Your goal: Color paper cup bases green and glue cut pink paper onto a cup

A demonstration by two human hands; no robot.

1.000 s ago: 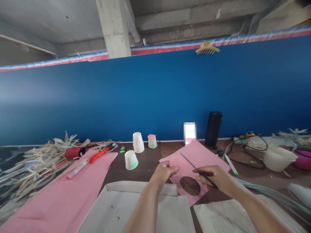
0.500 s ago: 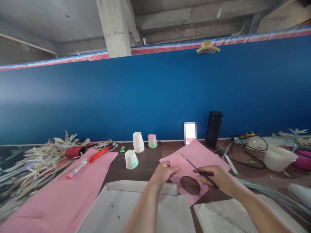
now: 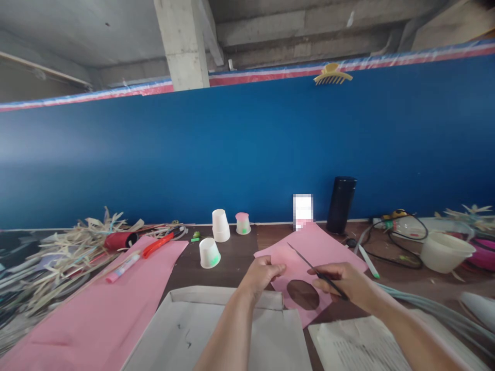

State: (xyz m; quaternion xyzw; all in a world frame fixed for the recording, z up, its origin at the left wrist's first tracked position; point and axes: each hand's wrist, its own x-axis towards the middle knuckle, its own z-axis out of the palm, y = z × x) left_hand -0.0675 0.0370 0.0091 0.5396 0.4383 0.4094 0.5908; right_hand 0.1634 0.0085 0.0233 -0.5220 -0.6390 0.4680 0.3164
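Observation:
My left hand pinches the left edge of a pink sheet of paper, thumb on top. A round hole in the sheet's near part shows the dark table through it. In my right hand is a slim, dark, pointed tool that looks like scissors seen edge-on. Its tip points up and left across the pink sheet, near my left fingers. I cannot tell whether its blades are apart. Left of the hands, a white paper cup with a green mark stands upside down.
Stacked white cups and a pink-topped cup stand at the back. Further left lies another pink sheet with a red-handled tool and a glue stick. A cardboard box lid, black bottle and white bowl surround the work.
The view has shifted very slightly. Both hands, the dark pointed tool and the pink sheet stay in nearly the same place.

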